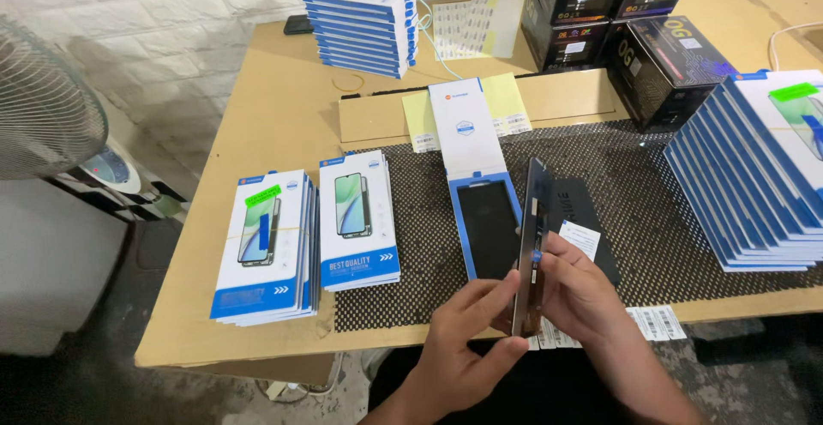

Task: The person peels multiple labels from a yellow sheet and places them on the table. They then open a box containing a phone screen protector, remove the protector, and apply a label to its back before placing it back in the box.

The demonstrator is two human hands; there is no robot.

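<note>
Head view looks down at your two hands low in the middle of the counter (283, 99), near its front edge. Your left hand (467, 343) comes up from below with the palm turned inward, its fingers (497, 292) and thumb closed on the lower edge of a thin dark phone screen panel (533, 236). Your right hand (583, 292) sits just behind the panel, its fingers curled against the panel's far side, pinching it from the right. The panel stands nearly upright, edge-on to the camera, tilted slightly to the right at the top.

Just behind the panel, an open blue-and-white box (482, 210) lies on the black mesh mat (651, 219) with its lid flipped back and a dark tray showing inside. A black foam sleeve (591, 219) with a white label lies right of the box, partly hidden by the panel. To your left, two piles of closed screen boxes (309, 236) rest side by side. At the right, a slanted row of the same boxes (754, 176) leans along the mat. Farther back stand another stack of boxes (364, 22) and black cartons (634, 22). Strips of barcode labels (656, 322) lie at the front edge beside your right wrist. A fan (43, 99) stands off the counter's left side.
</note>
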